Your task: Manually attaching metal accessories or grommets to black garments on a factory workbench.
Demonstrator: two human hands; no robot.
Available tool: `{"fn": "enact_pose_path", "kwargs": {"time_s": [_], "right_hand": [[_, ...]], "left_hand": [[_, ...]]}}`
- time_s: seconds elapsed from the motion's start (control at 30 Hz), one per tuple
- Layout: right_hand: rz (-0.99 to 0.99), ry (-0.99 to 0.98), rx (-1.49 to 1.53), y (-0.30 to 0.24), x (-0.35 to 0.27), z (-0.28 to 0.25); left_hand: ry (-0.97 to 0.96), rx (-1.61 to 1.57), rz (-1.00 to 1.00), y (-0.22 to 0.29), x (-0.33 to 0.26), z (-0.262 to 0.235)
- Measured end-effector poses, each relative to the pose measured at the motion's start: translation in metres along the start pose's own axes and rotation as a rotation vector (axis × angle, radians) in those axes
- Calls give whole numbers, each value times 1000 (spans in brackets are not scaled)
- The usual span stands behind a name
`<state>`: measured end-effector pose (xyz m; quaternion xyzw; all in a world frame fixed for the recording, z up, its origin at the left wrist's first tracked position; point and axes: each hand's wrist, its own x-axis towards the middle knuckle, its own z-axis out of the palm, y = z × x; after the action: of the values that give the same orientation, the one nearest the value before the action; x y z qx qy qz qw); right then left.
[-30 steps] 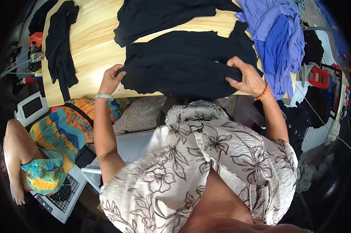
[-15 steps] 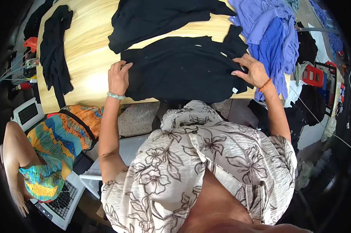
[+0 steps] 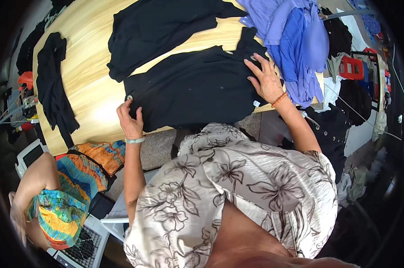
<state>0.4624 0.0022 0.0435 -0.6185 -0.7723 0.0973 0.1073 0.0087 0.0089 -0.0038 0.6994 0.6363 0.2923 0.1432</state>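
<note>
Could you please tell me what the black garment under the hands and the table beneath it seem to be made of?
Black garment: soft matte fabric, probably woven or knit; it lies limp and creases.
Table: pale wood or wood-look laminate, smooth, slightly glossy; grain lines show.

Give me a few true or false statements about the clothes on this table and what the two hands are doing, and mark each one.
1. The right hand lies flat, palm down, on the black garment. True.
2. The left hand is lifted well clear of the black garment. False: its fingers are at the garment's left edge, near the table's front edge.
3. A pile of blue and purple clothes lies right of the black garment. True.
4. The table top is glass. False: it is light wood.
5. Another dark garment lies apart at the table's left end. True.
</note>
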Motion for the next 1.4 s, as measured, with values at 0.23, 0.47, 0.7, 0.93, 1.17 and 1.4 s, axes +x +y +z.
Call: {"fn": "enact_pose_path", "kwargs": {"time_s": [0.23,0.47,0.7,0.93,1.17,1.4], "right_hand": [[42,4,250,7,12,6],[59,-182,309,39,43,32],[201,-418,1002,20,31,-25],[542,-555,1383,67,-41,-115],[592,-385,772,101,-20,-44],[259,-183,391,91,67,10]], "left_hand": [[-140,-404,-239,-33,-18,-3],[-337,-771,-427,5,-9,-38],[-439,-1037,-566,15,-12,-64],[-825,-1078,-611,24,-11,-65],[-577,-650,-435,22,8,-3],[-294,-487,-488,-10,46,13]]}}
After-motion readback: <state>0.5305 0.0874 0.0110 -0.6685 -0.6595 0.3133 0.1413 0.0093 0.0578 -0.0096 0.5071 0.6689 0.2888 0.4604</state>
